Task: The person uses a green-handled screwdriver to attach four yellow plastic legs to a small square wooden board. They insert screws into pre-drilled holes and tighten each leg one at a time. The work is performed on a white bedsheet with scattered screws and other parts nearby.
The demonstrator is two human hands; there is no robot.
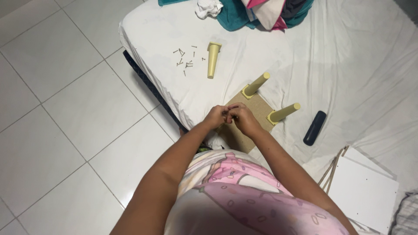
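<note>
The brown board (257, 111) with two pale yellow legs (256, 85) standing on it lies on the white sheet (348, 65) of a mattress, which rests on a white tiled floor (56, 109). Your left hand (216, 116) and right hand (241, 117) meet just above its near edge, fingers curled together; what they pinch is too small to tell. A loose leg (212, 59) lies beside scattered screws (186, 58).

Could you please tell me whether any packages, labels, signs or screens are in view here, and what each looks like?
None show: no package, label, sign or screen.
Dark blue case: oblong, rounded, on the white sheet, right of both hands; too small to tell what it is.
</note>
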